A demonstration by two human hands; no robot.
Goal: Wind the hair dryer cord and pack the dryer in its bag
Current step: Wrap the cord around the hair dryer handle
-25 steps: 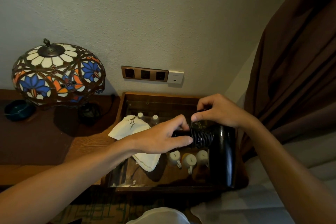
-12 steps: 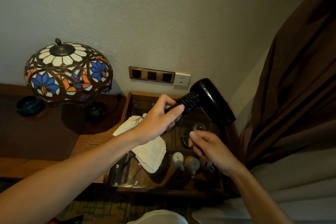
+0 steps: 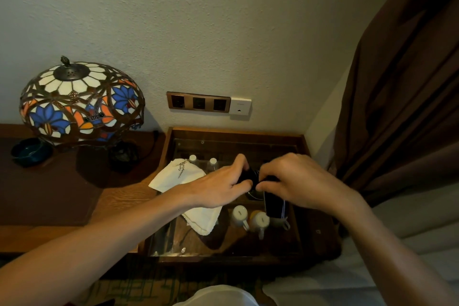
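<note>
- Head view: the left hand (image 3: 218, 186) pinches the handle end of the glossy black plastic hair dryer (image 3: 274, 204), steadying it over the middle of the glass-topped wooden tray table (image 3: 236, 131).
- The right hand (image 3: 295, 181) curls over the dryer, fingertips pressed on it, probably securing the cord, which is hidden.
- The white cloth drawstring bag (image 3: 178, 174) lies on the table's left edge, near the left hand, ready for packing.

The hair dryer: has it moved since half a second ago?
Yes. The hair dryer has come down from beside the wall sockets to just above the cups, with both hands on it.
</note>
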